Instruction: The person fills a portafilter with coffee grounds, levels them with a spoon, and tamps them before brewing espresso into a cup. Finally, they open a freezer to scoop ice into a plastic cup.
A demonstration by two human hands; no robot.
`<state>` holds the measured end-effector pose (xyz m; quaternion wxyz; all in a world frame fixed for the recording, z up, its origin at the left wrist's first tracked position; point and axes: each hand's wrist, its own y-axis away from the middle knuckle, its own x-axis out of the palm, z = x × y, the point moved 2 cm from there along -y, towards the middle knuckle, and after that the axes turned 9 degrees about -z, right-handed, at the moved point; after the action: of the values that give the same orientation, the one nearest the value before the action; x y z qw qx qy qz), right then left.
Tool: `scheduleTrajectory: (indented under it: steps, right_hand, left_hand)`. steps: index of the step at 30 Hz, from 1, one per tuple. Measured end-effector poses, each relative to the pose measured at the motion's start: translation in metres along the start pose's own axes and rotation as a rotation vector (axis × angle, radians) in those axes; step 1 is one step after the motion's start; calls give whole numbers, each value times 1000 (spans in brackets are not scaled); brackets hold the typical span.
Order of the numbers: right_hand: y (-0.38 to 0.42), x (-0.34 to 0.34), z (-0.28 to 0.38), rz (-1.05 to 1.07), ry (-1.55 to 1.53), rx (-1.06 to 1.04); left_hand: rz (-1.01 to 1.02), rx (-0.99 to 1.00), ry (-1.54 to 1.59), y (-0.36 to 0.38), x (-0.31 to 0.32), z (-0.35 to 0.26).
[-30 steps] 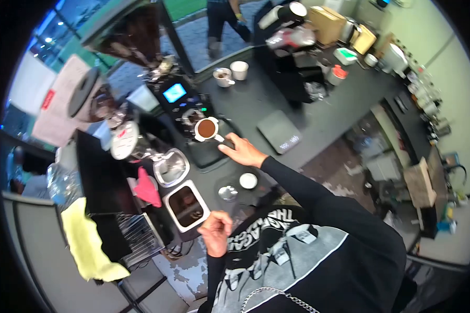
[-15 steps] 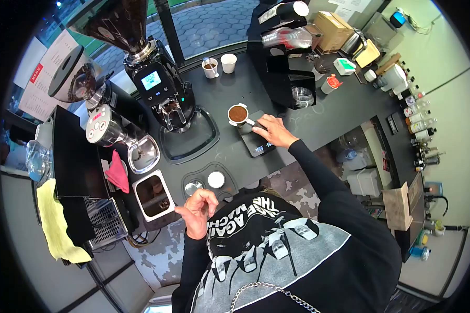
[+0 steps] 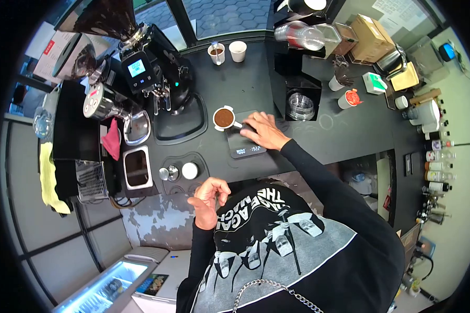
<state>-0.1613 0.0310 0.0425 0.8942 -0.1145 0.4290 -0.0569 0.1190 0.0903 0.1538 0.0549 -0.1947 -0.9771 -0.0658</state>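
Observation:
My right hand (image 3: 266,131) is closed on the dark handle of a portafilter (image 3: 224,118) whose basket is full of brown ground coffee. The basket faces up, just left of a black scale (image 3: 247,147) with a lit display, and the hand is over the scale. My left hand (image 3: 209,202) is raised at the counter's front edge, its fingers loosely bent, thumb apart, nothing visible in it. Beyond it on a dark mat (image 3: 180,181) are a metal tool (image 3: 168,173) and a white-topped round item (image 3: 190,170).
A coffee grinder (image 3: 141,74) stands behind a black tray (image 3: 178,137) on the left. Two paper cups (image 3: 237,51) (image 3: 216,54) are at the back. A black cup holder (image 3: 300,78), a cup with red items (image 3: 350,99) and a cardboard box (image 3: 371,39) are at the right.
The view has shifted. The portafilter has moved left relative to the scale, with my right hand still on its handle. The scale's display reads differently. My left hand remains raised.

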Motion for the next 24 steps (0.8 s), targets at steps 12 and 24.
scheduleTrajectory:
  steps: [12,24]
  right_hand:
    - [-1,-27,-30,-83,-316,59]
    - [2,-28,-14,80,-138,17]
  left_hand:
    - [-89,34,-75,14,38,8]
    - [82,-98,-437,-7,53,2]
